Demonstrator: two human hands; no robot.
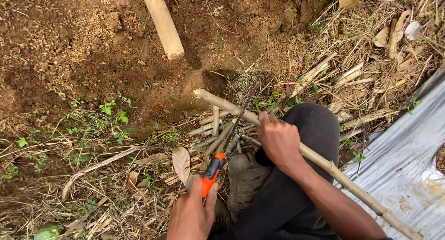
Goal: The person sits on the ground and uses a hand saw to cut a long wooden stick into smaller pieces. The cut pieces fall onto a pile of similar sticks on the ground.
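— Counting: one hand saw (pixel 225 145), orange handle, dark blade; one long pale stick (pixel 324 163); one pile of short cut sticks (pixel 218 128); one thick pale pole (pixel 162 22) on bare soil.

— Grips?

— Left hand (pixel 192 214) wrapped tight around saw handle. Right hand (pixel 279 140) clasped around long stick, over black-trousered knee.

— Axes?

— Stick: upper left to lower right, cut end near soil bank. Blade: up-right, crossing stick beside right hand.

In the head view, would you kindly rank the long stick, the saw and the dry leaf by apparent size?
1. Long stick, held by the right hand.
2. Saw, in the left hand.
3. Dry leaf.
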